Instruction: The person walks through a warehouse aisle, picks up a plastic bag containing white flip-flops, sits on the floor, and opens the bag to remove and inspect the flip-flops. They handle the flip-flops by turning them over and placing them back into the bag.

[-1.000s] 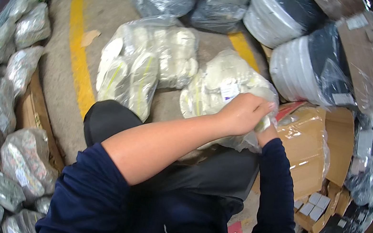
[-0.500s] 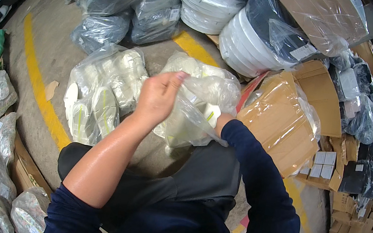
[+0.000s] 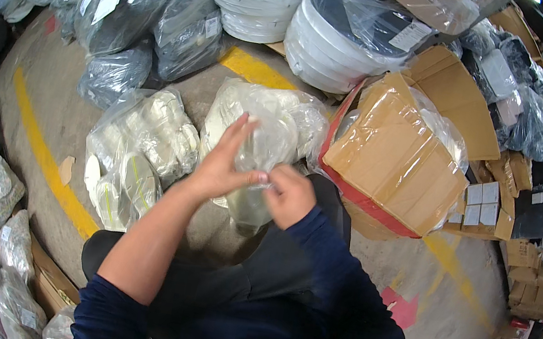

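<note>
A clear plastic bag (image 3: 263, 141) packed with pale cream pieces lies on the floor between my knees. My left hand (image 3: 219, 167) is over its left side, fingers stretched out and thumb pointing at my right hand. My right hand (image 3: 292, 195) is closed at the bag's near end, seemingly on its gathered plastic; the fingers are slightly blurred. Left of it sits a second clear bag (image 3: 150, 134) of cream pieces. Shoe soles (image 3: 142, 178) with a thin green line show at its near end.
An open cardboard box (image 3: 402, 161) with red tape stands to the right. Behind are wrapped stacks of white round rims (image 3: 321, 47) and bagged dark bundles (image 3: 189, 38). Several filled bags (image 3: 18, 244) line the left. Yellow lines (image 3: 51, 143) mark the concrete floor.
My left hand has gone from pinching the raised bag edge to spread fingers, lower down. My right hand has moved left and come near it. The view has shifted, and the bag's plastic hangs lower.
</note>
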### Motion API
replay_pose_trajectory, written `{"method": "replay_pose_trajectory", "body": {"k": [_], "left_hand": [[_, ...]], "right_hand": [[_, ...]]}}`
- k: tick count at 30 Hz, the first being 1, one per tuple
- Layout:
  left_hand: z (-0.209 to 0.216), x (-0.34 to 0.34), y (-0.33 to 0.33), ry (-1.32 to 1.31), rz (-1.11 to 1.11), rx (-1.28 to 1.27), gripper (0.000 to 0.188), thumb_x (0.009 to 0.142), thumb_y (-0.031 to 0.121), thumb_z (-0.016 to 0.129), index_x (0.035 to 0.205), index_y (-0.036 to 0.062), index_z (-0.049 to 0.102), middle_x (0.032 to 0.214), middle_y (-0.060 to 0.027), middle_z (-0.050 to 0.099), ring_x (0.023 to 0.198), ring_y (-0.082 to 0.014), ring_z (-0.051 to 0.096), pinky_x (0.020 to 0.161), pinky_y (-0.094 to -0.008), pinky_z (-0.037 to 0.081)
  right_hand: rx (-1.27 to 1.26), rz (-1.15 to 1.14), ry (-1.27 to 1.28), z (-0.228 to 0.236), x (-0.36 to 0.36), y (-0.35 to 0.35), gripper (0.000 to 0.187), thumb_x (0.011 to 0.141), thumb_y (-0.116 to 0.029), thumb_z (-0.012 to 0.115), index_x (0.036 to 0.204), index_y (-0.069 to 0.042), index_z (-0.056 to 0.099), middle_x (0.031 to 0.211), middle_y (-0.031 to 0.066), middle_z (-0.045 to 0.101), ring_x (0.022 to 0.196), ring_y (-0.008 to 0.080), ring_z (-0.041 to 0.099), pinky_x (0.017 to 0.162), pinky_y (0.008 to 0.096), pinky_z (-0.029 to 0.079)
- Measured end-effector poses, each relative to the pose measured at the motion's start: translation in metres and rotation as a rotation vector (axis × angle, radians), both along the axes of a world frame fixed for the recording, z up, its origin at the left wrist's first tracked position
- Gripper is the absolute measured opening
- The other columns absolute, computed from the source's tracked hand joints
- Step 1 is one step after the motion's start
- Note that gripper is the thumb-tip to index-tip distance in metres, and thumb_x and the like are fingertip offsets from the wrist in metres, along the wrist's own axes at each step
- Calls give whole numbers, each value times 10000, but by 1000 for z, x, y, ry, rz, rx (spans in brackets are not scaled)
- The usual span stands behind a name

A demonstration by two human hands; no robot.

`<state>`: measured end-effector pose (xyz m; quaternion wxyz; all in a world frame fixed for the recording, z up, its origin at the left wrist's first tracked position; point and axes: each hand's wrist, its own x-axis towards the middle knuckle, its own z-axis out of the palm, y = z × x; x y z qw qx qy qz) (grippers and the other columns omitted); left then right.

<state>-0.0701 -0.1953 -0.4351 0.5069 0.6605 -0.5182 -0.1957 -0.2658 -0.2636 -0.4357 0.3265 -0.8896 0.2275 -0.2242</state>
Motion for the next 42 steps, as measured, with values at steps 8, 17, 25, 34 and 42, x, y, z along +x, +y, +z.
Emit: {"method": "replay_pose_trajectory", "body": {"k": [8, 17, 25, 34, 42], "left_hand": [[25, -35, 26, 239, -233, 323, 118, 877, 57, 580, 955, 36, 666, 814, -69, 676, 732, -193, 644, 686, -346, 501], [77, -67, 43, -223, -670, -147, 388, 766, 374, 755, 983, 76, 635, 963, -120, 629, 927, -320, 612, 790, -426, 477], [0, 68, 4, -134, 455, 262, 220, 854, 219, 663, 950, 26, 708, 845, -159, 705, 768, -312, 673, 723, -399, 524], [-133, -106, -45, -204, -227, 848, 468, 840, 115, 550, 1305, 59, 544, 1321, -176, 566, 972, -341, 659, 783, -427, 550], [-62, -133, 19, -455, -587, 576, 218, 831, 144, 549, 874, 44, 738, 1003, -178, 673, 867, -301, 697, 709, -409, 561]], "right_hand": [[601, -294, -279, -27, 22, 22, 532, 817, -72, 636, 1317, -27, 461, 1360, 233, 440, 1261, 416, 435, 1068, 464, 359], [1112, -621, -615, -52, 37, 33, 481, 879, -119, 563, 1335, -9, 461, 1349, 189, 488, 1240, 355, 483, 1049, 469, 404], [615, -943, -524, 38, -88, -12, 451, 920, -155, 504, 1335, 20, 471, 1333, 158, 532, 1215, 311, 527, 1034, 476, 439], [-263, -794, -135, 198, -232, -87, 624, 856, -317, 620, 1364, -9, 427, 1312, 176, 559, 1191, 300, 550, 1036, 422, 424], [-1570, -573, 652, 226, -258, -176, 938, 607, -369, 793, 1417, -76, 424, 1286, 212, 554, 1111, 362, 571, 1017, 412, 433]]}}
